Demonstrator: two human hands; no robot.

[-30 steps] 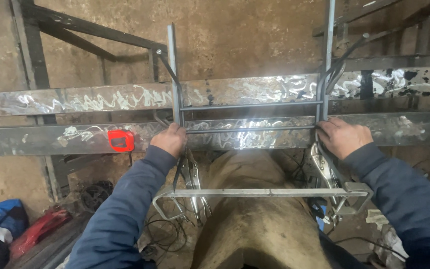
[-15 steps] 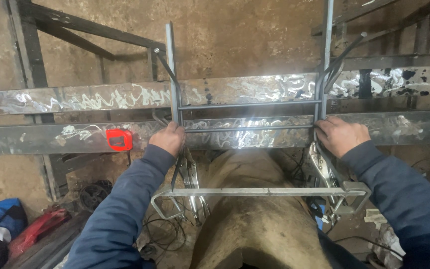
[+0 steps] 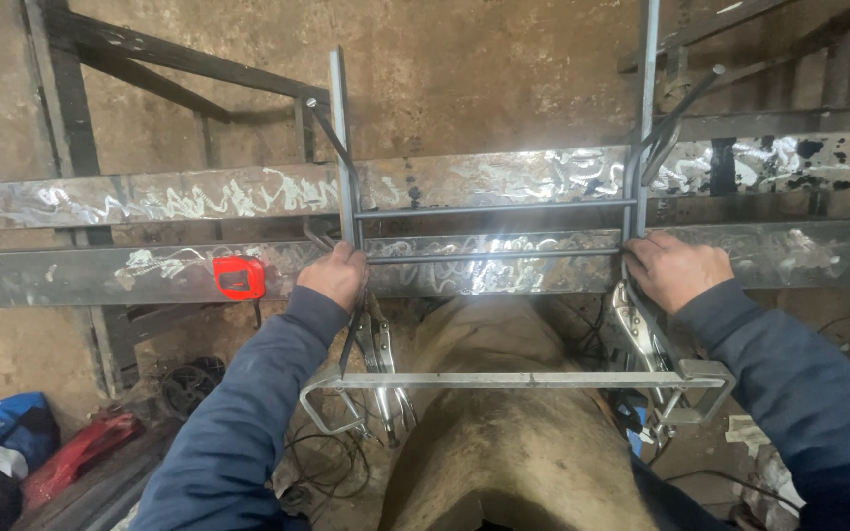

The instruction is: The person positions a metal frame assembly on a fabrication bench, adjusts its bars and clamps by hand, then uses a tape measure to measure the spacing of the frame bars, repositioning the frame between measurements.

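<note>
We see the left hand [image 3: 334, 275] with its fingers wrapped around the left upright of a grey steel rod frame [image 3: 494, 208], and the right hand [image 3: 679, 268] gripping the right upright. The frame lies across two scuffed flat steel beams [image 3: 150, 197]. Locking pliers [image 3: 641, 339] hang below each hand. A red tape measure [image 3: 238, 277] sits on the nearer beam, left of the left hand.

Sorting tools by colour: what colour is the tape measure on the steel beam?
Red, with a dark face; the tape measure shows in the head view.
</note>
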